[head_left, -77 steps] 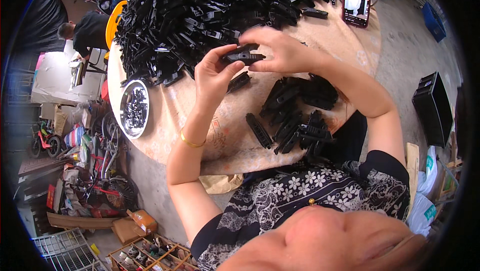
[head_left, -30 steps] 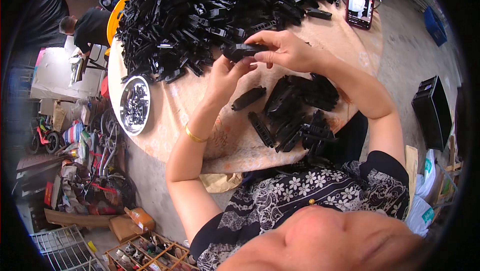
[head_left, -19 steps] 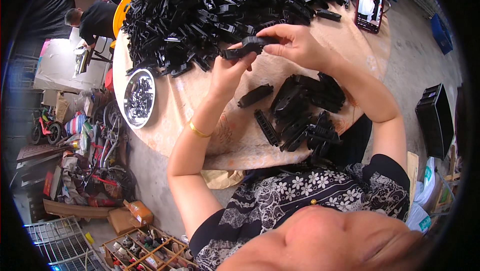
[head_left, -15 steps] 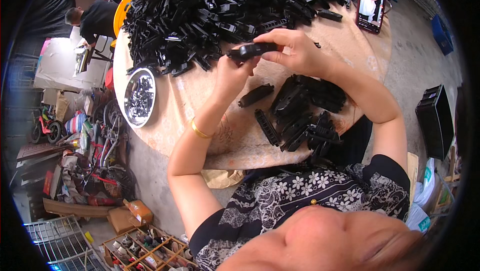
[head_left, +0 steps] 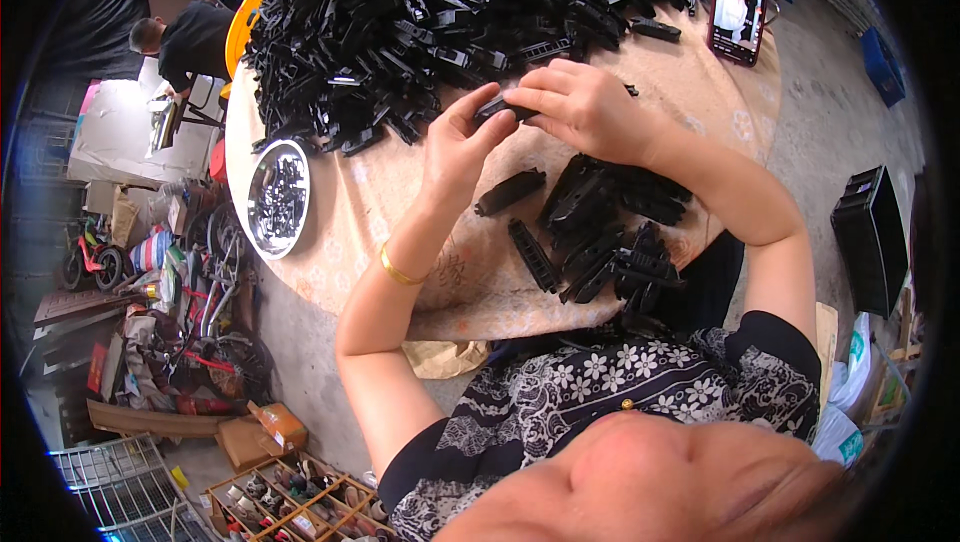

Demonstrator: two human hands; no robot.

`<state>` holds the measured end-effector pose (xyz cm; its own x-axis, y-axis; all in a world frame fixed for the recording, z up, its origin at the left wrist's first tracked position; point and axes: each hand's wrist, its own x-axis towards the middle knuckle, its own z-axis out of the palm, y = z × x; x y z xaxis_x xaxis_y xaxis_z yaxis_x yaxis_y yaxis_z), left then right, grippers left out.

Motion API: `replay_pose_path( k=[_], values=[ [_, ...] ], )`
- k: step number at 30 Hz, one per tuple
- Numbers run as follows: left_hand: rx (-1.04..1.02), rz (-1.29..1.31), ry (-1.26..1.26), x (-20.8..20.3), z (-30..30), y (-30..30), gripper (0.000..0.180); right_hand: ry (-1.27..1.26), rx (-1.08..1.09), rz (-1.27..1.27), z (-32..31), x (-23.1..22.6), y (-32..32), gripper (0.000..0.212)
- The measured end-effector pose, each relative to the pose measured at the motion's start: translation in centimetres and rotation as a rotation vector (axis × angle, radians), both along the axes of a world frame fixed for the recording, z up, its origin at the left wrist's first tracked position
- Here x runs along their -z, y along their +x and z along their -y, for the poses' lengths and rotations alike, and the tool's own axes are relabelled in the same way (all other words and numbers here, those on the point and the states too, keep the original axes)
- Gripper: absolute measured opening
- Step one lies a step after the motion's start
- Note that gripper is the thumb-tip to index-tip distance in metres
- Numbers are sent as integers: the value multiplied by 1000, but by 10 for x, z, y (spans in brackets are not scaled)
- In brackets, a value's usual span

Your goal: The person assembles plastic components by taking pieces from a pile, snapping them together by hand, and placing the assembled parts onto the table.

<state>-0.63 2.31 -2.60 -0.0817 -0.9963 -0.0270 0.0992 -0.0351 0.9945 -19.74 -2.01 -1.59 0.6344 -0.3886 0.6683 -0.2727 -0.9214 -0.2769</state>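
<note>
Over the cloth-covered table [head_left: 350, 212], just short of the big heap of black parts [head_left: 400, 32], I hold one black piece [head_left: 497, 110] up between both hands. Half a second ago it stretched level with most of its length showing; now it is tilted and my fingers hide much of it. My left hand [head_left: 462, 147] pinches one end, thumb and fingertips nearly together. My right hand [head_left: 590, 114] has closed in, fingers curled and tips on the other end; whether it also has something small, I cannot tell. Nearer me, the group of black parts [head_left: 590, 207] and the loose part [head_left: 510, 192] beside it have stayed put. I judge from this tighter grip that work on this piece is not yet finished.
</note>
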Motion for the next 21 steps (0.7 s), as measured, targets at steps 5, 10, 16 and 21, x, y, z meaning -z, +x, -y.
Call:
replay_pose_path(
  k=[5,10,16,21],
  values=[
    [18,88,-47,1,2,4,39,-12,28,126,7,3,4,39],
    [27,570,-299,-8,-3,-2,40,528,-11,-61,15,7,-6,46],
    [-6,636,-453,-12,-8,-5,34,458,27,-15,10,-2,-8,33],
    [46,478,-300,-13,-7,-6,33,704,-158,-82,25,-20,-26,29]
  ],
)
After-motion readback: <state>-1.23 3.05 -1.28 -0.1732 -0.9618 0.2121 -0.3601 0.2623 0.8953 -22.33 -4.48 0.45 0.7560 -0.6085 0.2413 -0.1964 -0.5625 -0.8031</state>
